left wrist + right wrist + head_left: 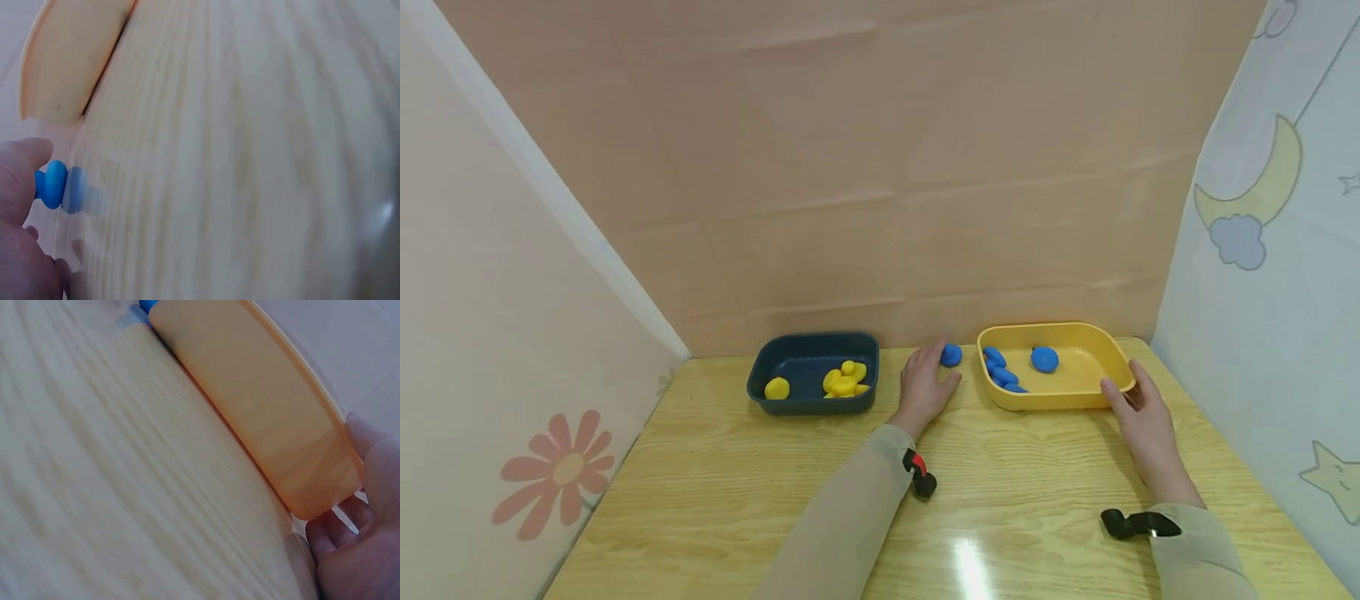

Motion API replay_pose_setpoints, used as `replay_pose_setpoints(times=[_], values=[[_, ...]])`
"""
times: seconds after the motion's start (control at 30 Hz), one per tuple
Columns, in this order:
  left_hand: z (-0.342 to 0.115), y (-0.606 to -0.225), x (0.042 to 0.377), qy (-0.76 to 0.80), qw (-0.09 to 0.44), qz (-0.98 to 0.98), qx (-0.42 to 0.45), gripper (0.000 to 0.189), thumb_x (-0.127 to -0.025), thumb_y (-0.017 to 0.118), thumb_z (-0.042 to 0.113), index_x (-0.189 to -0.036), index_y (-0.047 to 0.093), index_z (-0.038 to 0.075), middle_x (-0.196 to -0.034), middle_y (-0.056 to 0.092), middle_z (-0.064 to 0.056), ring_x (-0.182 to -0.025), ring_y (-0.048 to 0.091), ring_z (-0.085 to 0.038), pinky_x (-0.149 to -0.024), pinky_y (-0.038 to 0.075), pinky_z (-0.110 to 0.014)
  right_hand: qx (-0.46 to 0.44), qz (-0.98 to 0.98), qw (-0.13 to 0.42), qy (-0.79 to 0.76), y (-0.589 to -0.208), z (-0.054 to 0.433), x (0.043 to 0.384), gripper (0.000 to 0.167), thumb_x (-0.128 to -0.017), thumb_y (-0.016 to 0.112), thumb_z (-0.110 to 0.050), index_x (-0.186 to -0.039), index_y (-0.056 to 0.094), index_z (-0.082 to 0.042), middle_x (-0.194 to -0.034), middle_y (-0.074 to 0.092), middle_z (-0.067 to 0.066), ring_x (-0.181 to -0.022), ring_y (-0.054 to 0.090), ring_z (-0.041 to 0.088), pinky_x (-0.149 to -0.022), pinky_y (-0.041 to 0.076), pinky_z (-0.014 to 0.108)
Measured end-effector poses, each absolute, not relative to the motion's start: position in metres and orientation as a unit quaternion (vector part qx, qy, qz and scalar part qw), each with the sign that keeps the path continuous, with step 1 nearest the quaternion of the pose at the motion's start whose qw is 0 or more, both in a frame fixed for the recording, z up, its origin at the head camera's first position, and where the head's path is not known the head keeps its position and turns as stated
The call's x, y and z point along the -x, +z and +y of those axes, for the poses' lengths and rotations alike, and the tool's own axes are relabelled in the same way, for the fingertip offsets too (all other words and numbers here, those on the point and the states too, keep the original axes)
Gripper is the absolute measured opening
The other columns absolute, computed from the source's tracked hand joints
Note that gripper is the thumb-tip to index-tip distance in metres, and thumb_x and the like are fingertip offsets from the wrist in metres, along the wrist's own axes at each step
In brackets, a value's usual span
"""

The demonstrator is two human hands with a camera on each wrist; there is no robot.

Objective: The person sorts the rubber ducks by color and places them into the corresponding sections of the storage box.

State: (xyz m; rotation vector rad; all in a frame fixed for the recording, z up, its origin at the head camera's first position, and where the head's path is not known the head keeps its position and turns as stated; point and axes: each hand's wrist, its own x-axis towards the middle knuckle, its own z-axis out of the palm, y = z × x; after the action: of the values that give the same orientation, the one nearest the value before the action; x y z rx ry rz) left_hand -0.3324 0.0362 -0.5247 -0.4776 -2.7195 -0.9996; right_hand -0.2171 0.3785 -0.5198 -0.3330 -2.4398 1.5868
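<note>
Between the two bins, a small rounded blue toy (pixel 951 356) sits on the table by the back wall. My left hand (pixel 922 387) reaches beside it, fingertips right at its left side and thumb spread away. In the left wrist view the blue toy (pixel 55 184) shows two rounded lobes, with the left hand (pixel 22 219) behind it. My right hand (pixel 1146 425) grips the right front corner of a yellow bin (pixel 1060 401), thumb at the rim and fingers around the outer wall. Several blue toys (pixel 1003 377) lie along that bin's left side, with another blue toy (pixel 1044 359) near its middle.
A dark blue bin (pixel 812 407) stands left of the left hand. In it are several yellow toys (pixel 844 385) clustered at the right and a round yellow toy (pixel 777 388) at the left. A brown back wall (pixel 895 167) and patterned side panels enclose the wooden table (pixel 1022 475).
</note>
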Motion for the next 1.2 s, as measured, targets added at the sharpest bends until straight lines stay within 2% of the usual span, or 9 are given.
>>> replay_pose_setpoints(times=[0.17,0.3,0.37,0.5,0.6,0.73,0.9,1.03,1.2], values=[[0.0384,-0.5256,0.3336,-0.326,0.095,-0.924,0.174,0.068,-0.106,0.078,0.03,-0.166,0.052,0.014,-0.166,0.054,-0.007,-0.154,0.045,-0.033,-0.126,0.035,-0.056,0.117,-0.825,0.109,0.543,-0.5195,0.3774,0.2178,0.09,-0.115,0.054,-0.053,-0.179,0.0,-0.019,-0.182,0.006,0.022,-0.163,0.018,0.053,-0.132,0.022,0.049],[0.0396,-0.526,0.333,-0.313,0.103,-0.928,0.171,0.063,-0.105,0.078,0.032,-0.162,0.057,0.015,-0.16,0.058,-0.006,-0.15,0.05,-0.032,-0.124,0.037,-0.055,0.121,-0.829,0.11,0.535,-0.5198,0.3766,0.218,0.09,-0.114,0.054,-0.054,-0.179,0.001,-0.019,-0.182,0.008,0.023,-0.162,0.021,0.053,-0.131,0.025,0.037],[0.0398,-0.5256,0.3319,-0.313,0.109,-0.928,0.169,0.061,-0.105,0.08,0.032,-0.159,0.06,0.015,-0.156,0.06,-0.006,-0.147,0.052,-0.032,-0.123,0.039,-0.055,0.12,-0.829,0.111,0.535,-0.5201,0.3766,0.2179,0.091,-0.114,0.054,-0.055,-0.179,0.001,-0.02,-0.182,0.008,0.023,-0.162,0.021,0.053,-0.131,0.024,0.036],[0.0412,-0.5254,0.3307,-0.319,0.115,-0.926,0.164,0.056,-0.103,0.082,0.031,-0.154,0.064,0.017,-0.152,0.062,-0.005,-0.144,0.054,-0.031,-0.122,0.039,-0.054,0.116,-0.825,0.113,0.541,-0.5202,0.3758,0.2175,0.091,-0.114,0.054,-0.054,-0.179,0.001,-0.02,-0.182,0.008,0.023,-0.162,0.02,0.053,-0.132,0.022,0.049],[0.0428,-0.5266,0.3306,-0.32,0.126,-0.926,0.155,0.05,-0.102,0.083,0.031,-0.148,0.067,0.018,-0.148,0.065,-0.003,-0.14,0.057,-0.029,-0.12,0.041,-0.052,0.114,-0.829,0.112,0.536,-0.5202,0.3756,0.2173,0.091,-0.114,0.054,-0.054,-0.179,0.0,-0.02,-0.182,0.008,0.022,-0.162,0.019,0.053,-0.132,0.021,0.05],[0.0443,-0.5288,0.3307,-0.33,0.144,-0.923,0.136,0.041,-0.101,0.084,0.029,-0.139,0.072,0.02,-0.137,0.07,-0.002,-0.129,0.061,-0.026,-0.115,0.044,-0.049,0.112,-0.833,0.112,0.53,-0.5203,0.3759,0.2174,0.091,-0.114,0.054,-0.054,-0.179,0.0,-0.02,-0.182,0.008,0.022,-0.162,0.02,0.053,-0.132,0.023,0.039],[0.0444,-0.5307,0.3319,-0.34,0.154,-0.921,0.115,0.031,-0.103,0.083,0.027,-0.132,0.073,0.02,-0.124,0.072,-0.001,-0.117,0.063,-0.024,-0.109,0.046,-0.047,0.111,-0.828,0.117,0.538,-0.5205,0.3761,0.2174,0.091,-0.114,0.054,-0.054,-0.179,0.001,-0.019,-0.182,0.009,0.024,-0.163,0.019,0.053,-0.132,0.024,0.038],[0.0443,-0.5324,0.3332,-0.34,0.157,-0.921,0.109,0.029,-0.102,0.083,0.026,-0.129,0.074,0.02,-0.12,0.073,0.0,-0.116,0.064,-0.023,-0.106,0.047,-0.046,0.115,-0.83,0.117,0.533,-0.5215,0.3768,0.2174,0.091,-0.114,0.054,-0.055,-0.179,0.001,-0.019,-0.182,0.009,0.023,-0.162,0.021,0.052,-0.127,0.025,0.024],[0.0444,-0.5345,0.3331,-0.345,0.164,-0.918,0.109,0.027,-0.101,0.084,0.025,-0.126,0.074,0.02,-0.118,0.074,0.002,-0.114,0.064,-0.022,-0.105,0.048,-0.045,0.114,-0.831,0.114,0.533,-0.5224,0.3776,0.2166,0.092,-0.114,0.054,-0.056,-0.179,0.001,-0.019,-0.182,0.009,0.023,-0.162,0.02,0.053,-0.131,0.024,0.035]])
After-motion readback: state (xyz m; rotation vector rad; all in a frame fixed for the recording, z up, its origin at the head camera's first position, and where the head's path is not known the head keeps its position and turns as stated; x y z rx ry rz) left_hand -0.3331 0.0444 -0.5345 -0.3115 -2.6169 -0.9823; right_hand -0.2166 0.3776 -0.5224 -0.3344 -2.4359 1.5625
